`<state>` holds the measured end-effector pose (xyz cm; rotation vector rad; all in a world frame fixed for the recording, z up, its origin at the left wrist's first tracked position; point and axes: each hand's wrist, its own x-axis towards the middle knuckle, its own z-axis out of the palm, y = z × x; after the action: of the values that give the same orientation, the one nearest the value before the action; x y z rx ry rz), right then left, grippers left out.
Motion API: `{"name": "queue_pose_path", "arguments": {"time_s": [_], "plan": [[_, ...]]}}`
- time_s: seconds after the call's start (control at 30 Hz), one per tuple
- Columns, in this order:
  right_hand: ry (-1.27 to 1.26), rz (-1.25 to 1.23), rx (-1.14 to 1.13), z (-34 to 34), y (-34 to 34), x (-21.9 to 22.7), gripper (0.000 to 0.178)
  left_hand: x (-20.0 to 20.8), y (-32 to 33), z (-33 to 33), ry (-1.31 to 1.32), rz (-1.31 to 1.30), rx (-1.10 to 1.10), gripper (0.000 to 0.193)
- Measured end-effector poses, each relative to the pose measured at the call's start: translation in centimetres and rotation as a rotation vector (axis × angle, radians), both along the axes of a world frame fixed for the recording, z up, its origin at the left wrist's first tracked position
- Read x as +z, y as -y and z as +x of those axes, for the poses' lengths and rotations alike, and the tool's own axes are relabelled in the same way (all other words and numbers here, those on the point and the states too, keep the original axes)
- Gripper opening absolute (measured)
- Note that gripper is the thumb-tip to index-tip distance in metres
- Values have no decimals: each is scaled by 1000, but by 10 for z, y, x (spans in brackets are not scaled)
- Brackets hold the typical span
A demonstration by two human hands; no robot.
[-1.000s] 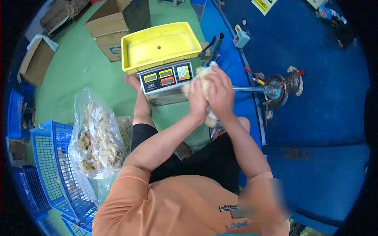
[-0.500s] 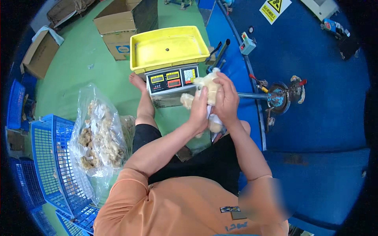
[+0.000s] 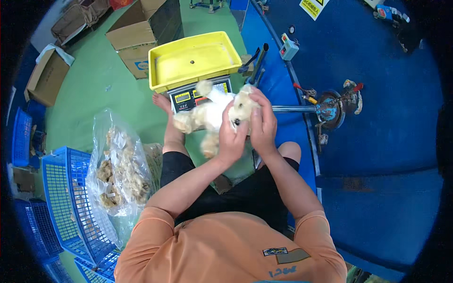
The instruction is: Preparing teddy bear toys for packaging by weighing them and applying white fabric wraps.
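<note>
Between my two hands is a cream and white plush toy (image 3: 217, 109), its head with a dark eye toward the right and its limbs spread out to the left. My left hand (image 3: 233, 137) is closed around the lower side of the head. On the head's right side, my right hand (image 3: 263, 120) presses with its fingers bent over the top. Parts of the head are hidden under my fingers. Just beyond the toy, partly covered by it, stands a digital scale (image 3: 186, 96) bearing a yellow tray (image 3: 192, 78).
At my left, a clear plastic bag (image 3: 123, 165) full of plush pieces leans against a blue plastic crate (image 3: 78, 198). Cardboard boxes (image 3: 137, 45) stand on the green floor (image 3: 94, 89). To my right, a metal pipe (image 3: 295, 109) runs into a blue machine (image 3: 377, 122).
The toy has turned, so its face now shows and its body and limbs stretch left. Both hands have shifted their hold to the head. The whole view has moved slightly.
</note>
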<state>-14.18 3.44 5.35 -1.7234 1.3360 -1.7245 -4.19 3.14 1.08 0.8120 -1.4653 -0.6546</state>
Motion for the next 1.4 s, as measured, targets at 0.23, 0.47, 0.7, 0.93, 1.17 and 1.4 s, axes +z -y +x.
{"name": "queue_pose_path", "arguments": {"time_s": [0.23,0.47,0.7,0.93,1.17,1.4], "plan": [[-144,13,58,10,12,9,32,33,20,28,-488,734,-321,44],[-169,-14,397,14,17,23,33,37,32,96,-464,666,-201,42],[-439,108,-15,-44,57,23,34,100,121,112,226,-22,254,44],[-818,399,-284,-113,144,25,37,33,255,102,632,195,390,50],[-1035,450,-540,-239,258,-23,41,13,221,75,379,79,231,40],[-1028,418,-512,-264,324,-61,46,-90,71,94,360,251,-232,24]]}}
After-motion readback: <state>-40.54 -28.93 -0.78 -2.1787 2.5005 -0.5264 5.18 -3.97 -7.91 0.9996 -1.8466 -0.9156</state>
